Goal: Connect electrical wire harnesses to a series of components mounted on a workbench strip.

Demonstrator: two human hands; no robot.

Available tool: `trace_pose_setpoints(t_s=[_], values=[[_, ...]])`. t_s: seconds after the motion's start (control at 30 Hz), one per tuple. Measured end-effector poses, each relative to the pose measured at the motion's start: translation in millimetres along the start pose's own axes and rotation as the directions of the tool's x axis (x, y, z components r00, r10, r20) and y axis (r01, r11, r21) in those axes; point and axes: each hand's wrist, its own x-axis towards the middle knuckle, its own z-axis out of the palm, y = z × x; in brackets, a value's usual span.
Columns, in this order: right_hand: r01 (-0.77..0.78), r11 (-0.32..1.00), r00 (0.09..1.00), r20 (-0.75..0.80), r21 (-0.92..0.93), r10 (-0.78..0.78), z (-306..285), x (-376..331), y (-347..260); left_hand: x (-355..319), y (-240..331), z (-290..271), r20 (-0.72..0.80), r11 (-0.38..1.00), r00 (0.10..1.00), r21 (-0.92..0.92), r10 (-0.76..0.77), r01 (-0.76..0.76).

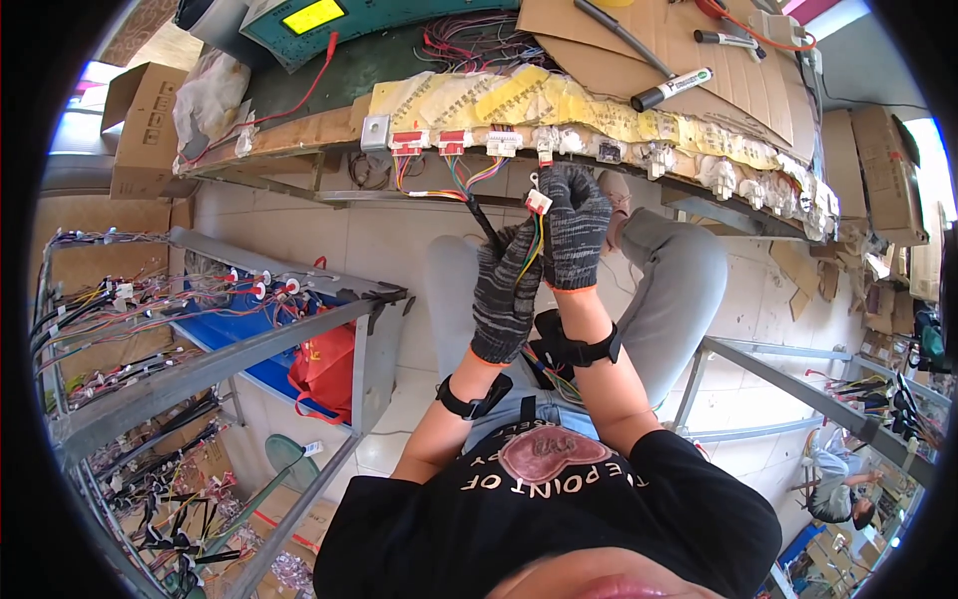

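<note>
While thin yellow and green wires (536, 254) are held by the left hand's (504, 295) curled fingers, their boxy white plug (539, 203) is seen at upper middle, beside the right hand (579, 228), whose grip cannot be told.

"What was on the bench (364, 88)?"
"A blue-green box (274, 38) with a yellow screen (313, 16), a heap of thin wires (474, 42), and flat brown cardboard (743, 110)."
"And along the front?"
"Yellow tape (509, 97) was stuck there."

1 head-worn fisheye view looks down at the gloved fingers (579, 192) from nearby
</note>
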Motion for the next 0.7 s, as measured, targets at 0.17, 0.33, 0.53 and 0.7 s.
trace_pose_setpoints(t_s=[0.17, 0.33, 0.53, 0.7], values=[[0.008, 1.0, 1.0, -0.022, 0.003, -0.008, 2.6, -0.7, -0.1, -1.8, -5.2, 0.1, -0.023, 0.999, 1.0, -0.036, 0.018, -0.019], [0.043, 0.999, 0.998, -0.034, -0.032, -0.044, 3.4, -1.9, 4.4, -2.3, -4.0, -4.6, 0.007, 0.994, 0.999, -0.101, 0.047, -0.047], [0.003, 1.0, 0.997, -0.08, 0.019, -0.001, 6.9, 1.5, 5.6, -2.4, -5.0, -6.1, 0.027, 0.994, 0.999, -0.109, 0.021, -0.018], [0.036, 0.998, 0.999, 0.014, -0.054, -0.036, -6.7, 1.8, 4.5, 7.4, 5.9, 3.3, -0.044, 1.0, 0.999, -0.018, 0.022, -0.023]])
